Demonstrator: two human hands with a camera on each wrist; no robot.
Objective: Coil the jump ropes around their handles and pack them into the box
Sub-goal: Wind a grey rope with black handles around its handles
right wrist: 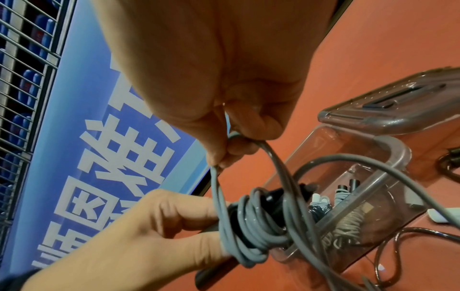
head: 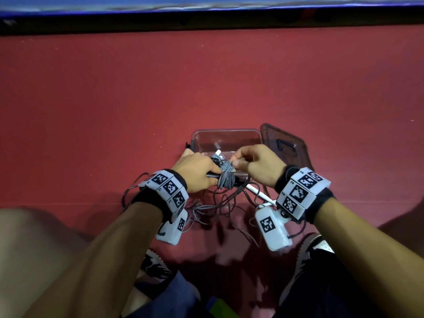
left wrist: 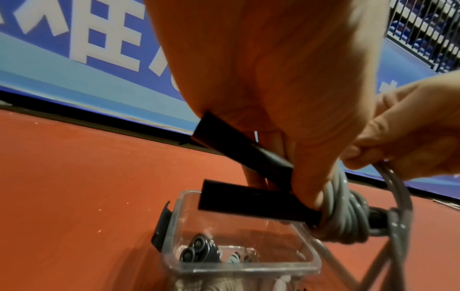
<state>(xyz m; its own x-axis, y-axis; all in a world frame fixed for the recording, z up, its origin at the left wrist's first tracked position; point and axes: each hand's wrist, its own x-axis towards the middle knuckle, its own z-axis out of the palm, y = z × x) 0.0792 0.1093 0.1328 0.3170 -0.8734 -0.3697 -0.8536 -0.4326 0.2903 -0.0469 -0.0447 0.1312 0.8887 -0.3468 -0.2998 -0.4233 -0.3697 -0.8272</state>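
- Step in hand: winding, as I judge it. The left hand (head: pixel 195 172) grips a pair of black handles (left wrist: pixel 251 202) side by side, fingers curled round them; a bundle of grey rope (right wrist: pixel 251 228) is already wrapped round the handles just past its fingertips.
- The right hand (head: pixel 257 166) pinches the free run of that grey rope between thumb and fingers, just above the bundle, with a loop leading down onto the wraps.
- The clear box (left wrist: pixel 308 263) sits directly beyond and below both hands, open. Its dark lid (head: pixel 286 145) lies beside it, on the far side of the right hand.
- Inside the box: at least one coiled rope with handle ends showing (left wrist: pixel 196 250), plus a pale coil (right wrist: pixel 348 222) against the near wall. So packing looks part-done.
- Loose rope (head: pixel 220 210) trails on the red floor (head: pixel 206 76) beneath the wrists, a good deal of it. A white handle (head: pixel 257 192) lies under the right hand.
- Next move, my guess: carry the pinched run round the handles again, keeping tension, while the left hand holds the pair steady. Slack below may snag.
- Hard to make out: how many ropes are in the tangle on the floor, and which strands belong to the white handle. The count in the box is unclear through the plastic. The far ends of the black handles are hidden by the wraps.
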